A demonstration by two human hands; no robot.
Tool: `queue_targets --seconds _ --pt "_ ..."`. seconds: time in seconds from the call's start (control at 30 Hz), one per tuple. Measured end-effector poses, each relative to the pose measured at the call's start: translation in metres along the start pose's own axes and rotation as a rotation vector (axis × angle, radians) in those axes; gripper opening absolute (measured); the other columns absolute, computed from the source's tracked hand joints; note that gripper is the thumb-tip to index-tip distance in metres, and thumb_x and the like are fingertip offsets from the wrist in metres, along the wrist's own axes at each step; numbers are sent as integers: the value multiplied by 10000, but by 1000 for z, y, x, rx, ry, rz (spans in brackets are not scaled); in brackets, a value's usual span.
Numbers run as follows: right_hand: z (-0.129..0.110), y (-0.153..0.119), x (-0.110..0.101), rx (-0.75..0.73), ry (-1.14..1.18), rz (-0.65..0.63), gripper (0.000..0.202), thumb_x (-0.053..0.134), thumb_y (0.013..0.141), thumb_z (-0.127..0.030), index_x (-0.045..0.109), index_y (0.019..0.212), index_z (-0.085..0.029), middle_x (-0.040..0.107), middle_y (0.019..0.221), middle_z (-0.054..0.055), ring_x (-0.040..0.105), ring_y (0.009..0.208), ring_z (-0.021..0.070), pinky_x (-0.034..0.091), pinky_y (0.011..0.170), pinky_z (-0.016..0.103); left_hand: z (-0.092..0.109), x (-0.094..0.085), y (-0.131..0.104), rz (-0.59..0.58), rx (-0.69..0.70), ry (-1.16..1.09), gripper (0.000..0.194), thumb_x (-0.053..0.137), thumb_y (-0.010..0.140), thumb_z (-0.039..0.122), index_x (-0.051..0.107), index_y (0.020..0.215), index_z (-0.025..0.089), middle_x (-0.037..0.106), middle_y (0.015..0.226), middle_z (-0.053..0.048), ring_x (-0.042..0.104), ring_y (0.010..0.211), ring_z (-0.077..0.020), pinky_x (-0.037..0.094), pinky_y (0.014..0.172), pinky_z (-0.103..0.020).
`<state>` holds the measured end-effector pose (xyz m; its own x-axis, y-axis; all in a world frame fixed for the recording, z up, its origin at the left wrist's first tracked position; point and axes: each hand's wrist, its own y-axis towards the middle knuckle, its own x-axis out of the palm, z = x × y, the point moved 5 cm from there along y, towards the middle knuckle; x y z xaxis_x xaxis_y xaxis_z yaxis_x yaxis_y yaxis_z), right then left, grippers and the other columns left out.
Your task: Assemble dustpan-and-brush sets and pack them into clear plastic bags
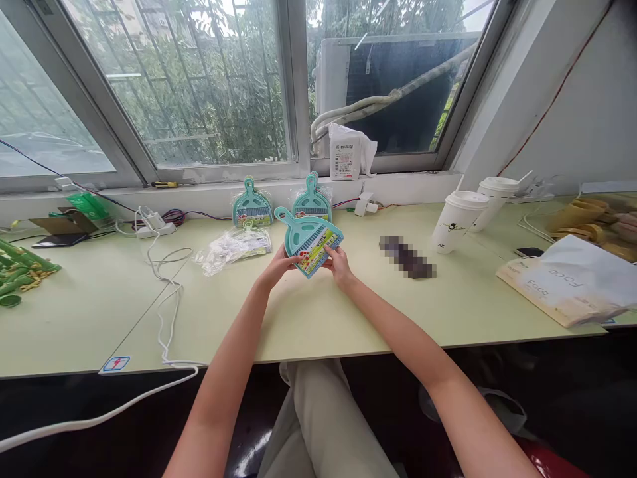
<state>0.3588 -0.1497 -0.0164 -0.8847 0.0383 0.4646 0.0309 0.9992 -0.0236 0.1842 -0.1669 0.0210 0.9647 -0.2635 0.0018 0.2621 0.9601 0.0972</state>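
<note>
Both my hands hold a teal mini dustpan-and-brush set [309,242] above the table, tilted with its handle up to the left. A printed yellow-green label crosses its bristles. My left hand [279,265] grips the lower left edge, and my right hand [340,264] grips the right side with the thumb on the label. Just behind, two similar wrapped dustpan sets, one on the left [251,204] and one on the right [312,199], lean upright against the sill. A crumpled clear plastic wrapper [219,251] lies left of my hands, beside a flat-lying labelled piece [257,242].
White cables [172,292] run over the table's left side from a power strip [155,229]. Two lidded paper cups [455,222] and a tissue pack [562,279] stand or lie at right. A blurred dark item [407,257] lies between. Green pieces [22,272] sit far left.
</note>
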Motion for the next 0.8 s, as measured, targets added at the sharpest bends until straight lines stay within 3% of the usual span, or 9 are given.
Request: queue_targets --seconds 0.23,0.37,0.5,0.63,0.7,0.8 --pt "5 2 -1 60 -18 -20 156 621 863 -281 553 990 -223 711 975 16 702 675 154 620 713 357 -4 0 3 31 -17 -5 690 747 641 289 469 1271 246 638 1197 -75 607 1115 -276 509 902 -424" --pt "3 1 1 76 -24 -65 185 604 883 -339 551 1021 -229 716 996 23 713 705 165 615 772 400 -3 -3 2 37 3 -1 676 733 648 271 482 1276 255 637 1216 -74 602 1132 -276 508 909 -411" --pt "0 -1 4 67 -57 -126 242 680 832 -296 553 1027 -226 723 997 23 722 742 172 613 792 397 -2 -3 0 14 9 -16 696 747 646 278 481 1288 250 631 1228 -90 600 1139 -284 507 923 -427" --pt "-3 -3 2 36 -69 -77 241 724 791 -221 559 967 -209 730 929 24 720 740 173 620 768 378 0 -5 2 -37 1 42 597 733 696 382 530 1241 248 638 1204 -96 610 1122 -279 504 936 -448" --pt "-5 -4 2 21 -67 -58 241 734 783 -216 562 952 -203 731 910 28 721 738 182 622 763 390 4 -18 4 64 63 157 492 644 782 463 562 1208 231 627 1224 -111 580 1175 -281 470 982 -465" --pt "-10 -5 1 7 -72 -59 248 743 777 -224 564 947 -201 731 902 30 723 748 196 623 769 412 10 -60 0 506 201 528 439 514 879 414 550 1271 219 518 1388 -142 354 1398 -286 298 1125 -496"
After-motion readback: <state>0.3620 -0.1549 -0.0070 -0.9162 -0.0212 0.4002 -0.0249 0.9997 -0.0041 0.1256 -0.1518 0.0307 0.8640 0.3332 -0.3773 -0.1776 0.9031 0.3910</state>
